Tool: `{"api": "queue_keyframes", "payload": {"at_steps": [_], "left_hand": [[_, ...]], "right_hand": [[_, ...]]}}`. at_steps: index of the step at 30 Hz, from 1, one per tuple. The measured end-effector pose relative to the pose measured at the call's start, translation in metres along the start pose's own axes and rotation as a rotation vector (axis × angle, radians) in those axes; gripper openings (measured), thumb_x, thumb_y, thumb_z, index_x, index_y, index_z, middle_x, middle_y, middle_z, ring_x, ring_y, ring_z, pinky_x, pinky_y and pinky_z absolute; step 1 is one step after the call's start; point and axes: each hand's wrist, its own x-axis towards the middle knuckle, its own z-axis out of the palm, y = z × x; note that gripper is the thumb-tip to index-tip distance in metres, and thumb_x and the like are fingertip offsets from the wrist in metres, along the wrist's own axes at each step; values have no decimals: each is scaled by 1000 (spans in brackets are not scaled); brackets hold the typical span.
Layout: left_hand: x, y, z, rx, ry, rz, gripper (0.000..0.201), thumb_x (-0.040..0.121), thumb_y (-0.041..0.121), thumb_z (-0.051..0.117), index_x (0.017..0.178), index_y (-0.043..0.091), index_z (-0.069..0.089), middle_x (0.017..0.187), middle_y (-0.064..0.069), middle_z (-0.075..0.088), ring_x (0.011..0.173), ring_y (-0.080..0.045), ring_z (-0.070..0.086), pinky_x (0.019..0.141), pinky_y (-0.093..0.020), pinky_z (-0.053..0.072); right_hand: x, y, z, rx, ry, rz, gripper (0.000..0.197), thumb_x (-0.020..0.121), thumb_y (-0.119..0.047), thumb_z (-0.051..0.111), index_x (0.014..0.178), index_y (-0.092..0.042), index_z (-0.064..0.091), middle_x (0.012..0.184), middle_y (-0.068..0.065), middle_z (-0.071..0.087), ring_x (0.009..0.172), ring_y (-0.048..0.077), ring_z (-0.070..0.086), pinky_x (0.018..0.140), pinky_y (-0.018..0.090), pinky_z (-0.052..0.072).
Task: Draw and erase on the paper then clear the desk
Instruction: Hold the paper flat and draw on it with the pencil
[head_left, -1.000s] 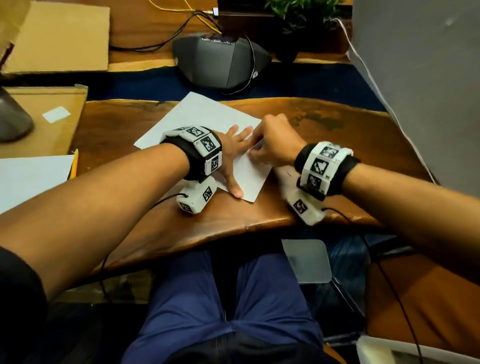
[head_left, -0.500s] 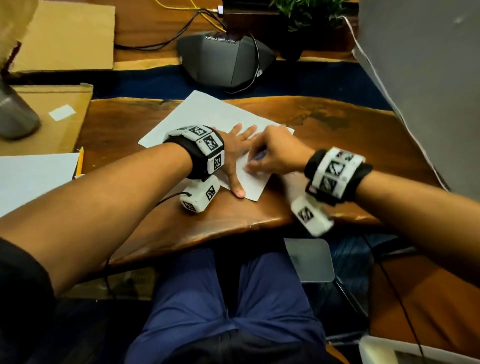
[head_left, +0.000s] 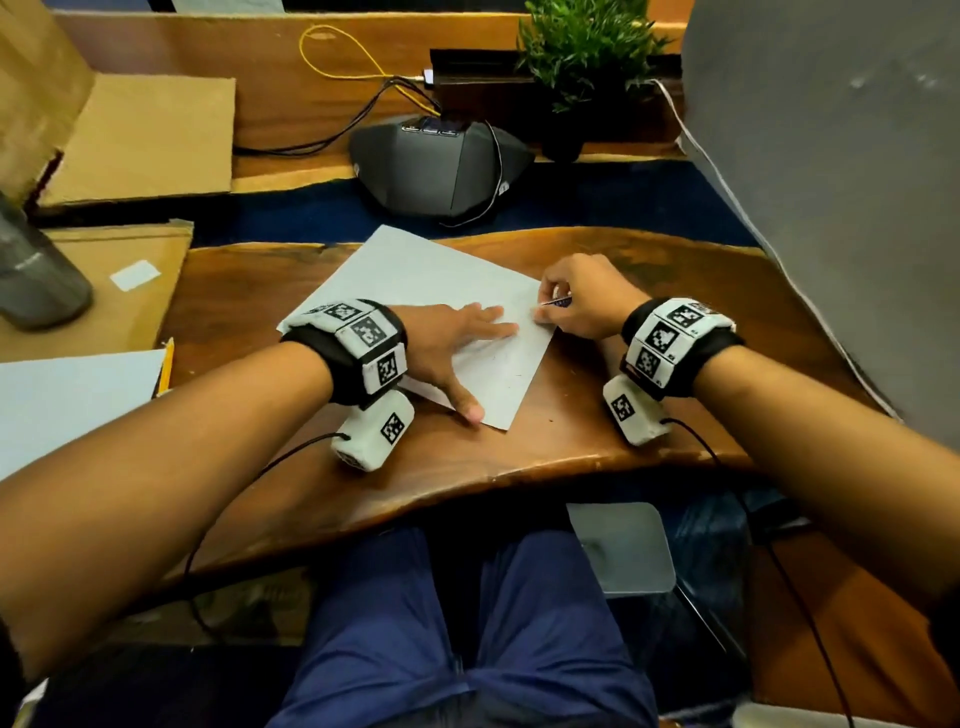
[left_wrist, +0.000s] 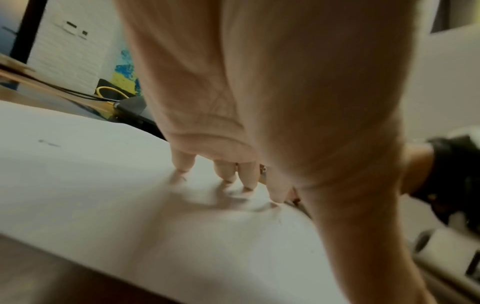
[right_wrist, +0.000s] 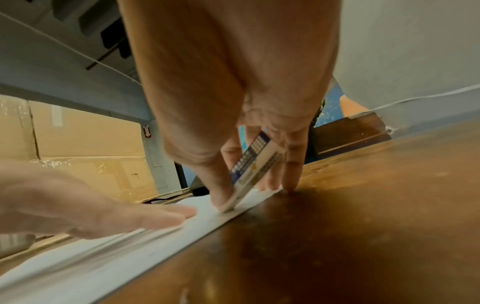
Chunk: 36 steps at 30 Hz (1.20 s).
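Observation:
A white sheet of paper (head_left: 415, 275) lies at an angle on the wooden desk (head_left: 649, 415). My left hand (head_left: 457, 343) lies flat on it with straight fingers, pressing it down; its fingertips (left_wrist: 246, 179) touch the paper (left_wrist: 78, 174). My right hand (head_left: 582, 306) pinches a white eraser in a blue and white sleeve (right_wrist: 257, 166) and holds its corner against the paper's right edge (right_wrist: 182, 226). The same eraser (head_left: 557, 300) shows only as a thin sliver in the head view. Faint pencil marks remain on the paper near my left thumb.
A yellow pencil (head_left: 165, 366) lies at the left beside another white sheet (head_left: 67, 400). Behind the paper stand a grey conference phone (head_left: 441, 166) with cables and a potted plant (head_left: 582, 57). Cardboard (head_left: 140, 140) and a grey bottle (head_left: 36, 275) are at the left, a grey panel (head_left: 841, 182) at the right.
My right hand with the eraser has shifted from the middle of the paper out to its right edge. My left hand has stayed flat on the sheet.

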Motion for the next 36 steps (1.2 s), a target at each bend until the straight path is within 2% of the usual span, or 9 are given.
{"api": "queue_keyframes", "payload": {"at_steps": [2,6,15,19,22,24,29,31,36], "left_hand": [[-11,-5,-2,-20,7,-72,123,60,75,73,153,45,-2,164,14,-9,151,-14,-1,123,-44,4],[-30,3,0,147,11,-239,118,74,76,59,157,21,-4,165,-2,-10,152,-21,-2,123,-41,3],[-38,27,33,103,-30,-319,111,84,81,28,154,6,-14,161,-17,-21,150,-33,-13,122,-47,0],[-26,59,51,85,-29,-170,116,82,82,31,151,5,-21,157,-14,-31,147,-30,-23,121,-46,-6],[-15,90,58,58,-8,20,110,86,78,35,153,9,-18,159,-10,-28,148,-25,-22,121,-46,-7],[-13,92,55,46,59,40,108,86,77,35,154,11,-17,160,-9,-26,149,-23,-20,121,-45,-8],[-7,50,30,6,140,-376,113,83,83,26,153,5,-16,160,-15,-23,148,-32,-19,121,-45,-7],[3,43,28,-13,139,-421,116,81,85,27,153,4,-15,161,-16,-21,149,-34,-18,121,-46,-5],[18,83,42,-11,86,-133,115,82,83,35,154,8,-14,160,-13,-23,149,-28,-19,122,-45,-5]], "right_hand": [[0,2,-1,-26,-17,-17,12,87,-33,72,87,-21,68,93,-1,68,89,20,62,75,34,52],[1,0,-9,-118,-66,-56,10,93,-31,64,95,-21,63,95,1,65,90,22,60,73,32,48],[2,-16,-2,-179,-47,-18,17,97,-36,56,103,-21,59,98,3,64,88,24,60,83,44,55],[3,-20,-7,-229,-77,-25,19,97,-38,57,101,-20,61,102,4,66,91,25,60,84,41,53],[1,-25,-10,-274,-94,-27,23,97,-40,55,104,-19,62,107,5,66,97,27,60,86,41,51],[1,-26,-14,-283,-109,-34,24,97,-40,55,105,-18,63,109,5,67,98,27,61,86,40,50],[0,-24,-21,-239,-131,-35,29,98,-38,56,107,-12,66,102,7,68,92,25,59,73,32,42],[2,-27,-21,-242,-141,-30,29,98,-38,56,107,-12,66,102,7,68,92,25,60,72,31,42],[6,-26,-22,-265,-142,-26,31,95,-42,57,101,-14,67,101,6,69,93,28,62,79,35,49]]}}
